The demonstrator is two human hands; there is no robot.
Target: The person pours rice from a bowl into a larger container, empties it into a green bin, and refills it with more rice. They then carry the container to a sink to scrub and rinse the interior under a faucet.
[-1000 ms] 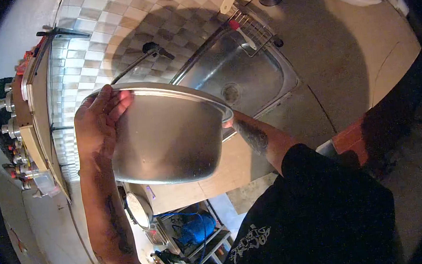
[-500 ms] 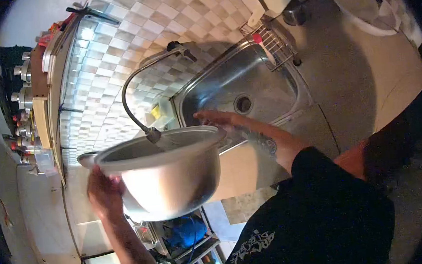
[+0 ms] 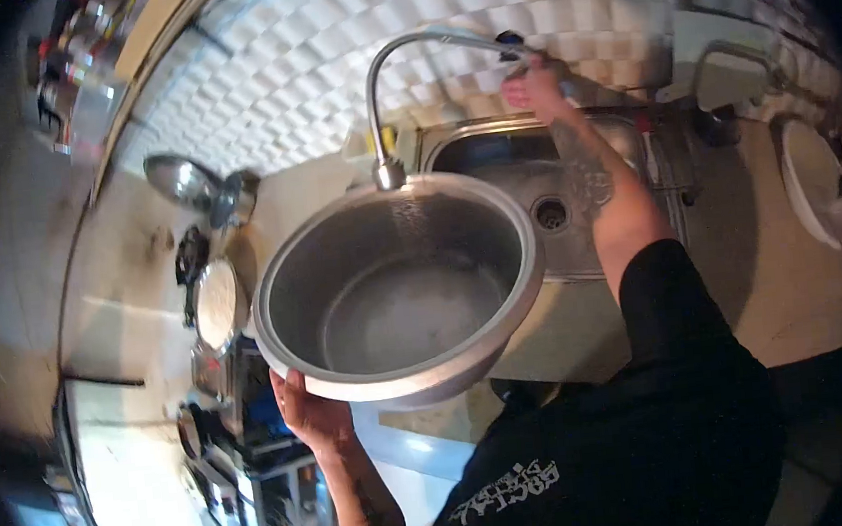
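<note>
A large round metal pot (image 3: 405, 309) is tilted toward me beside the sink, its inside in view. My left hand (image 3: 314, 413) grips its rim at the near left, thumb over the edge. The curved faucet (image 3: 376, 87) ends in a nozzle right above the pot's far rim, and a streaky patch like sprayed water runs down the inner wall below it. At the wall, my right hand (image 3: 538, 84) reaches across the sink (image 3: 503, 166) with its fingers curled around the faucet's handle, which is mostly hidden.
Left of the pot, a metal lid (image 3: 180, 179) and a small pot (image 3: 233, 199) stand on the counter near a round light-coloured dish (image 3: 217, 306). A white basin (image 3: 815, 183) lies far right. A yellow sponge (image 3: 385, 139) sits behind the sink's left corner.
My right hand has left the pot's rim and moved up to the faucet handle. The pot has tipped toward me, showing its inside, and my view has turned.
</note>
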